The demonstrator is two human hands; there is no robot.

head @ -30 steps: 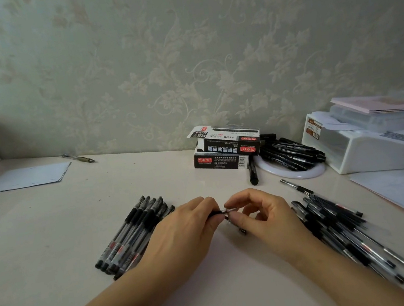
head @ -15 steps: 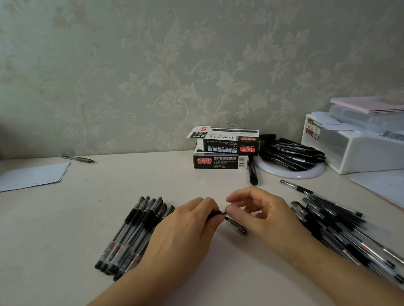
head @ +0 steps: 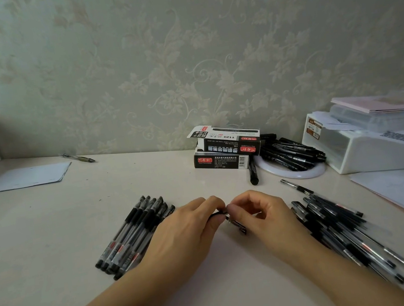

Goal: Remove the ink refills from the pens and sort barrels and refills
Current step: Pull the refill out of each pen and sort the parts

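Both hands meet at the middle of the surface (head: 49, 230) around one pen (head: 234, 223). The left hand (head: 189, 229) curls its fingers round the pen's dark end, and the right hand (head: 260, 212) pinches the other part between thumb and fingertips. The pen's long axis runs from upper left to lower right, its clipped end pointing down toward the person. A neat row of pens (head: 132, 235) lies just left of the left hand, angled up to the right. A loose heap of pens (head: 345, 230) lies beside the right wrist, fanning toward the lower right.
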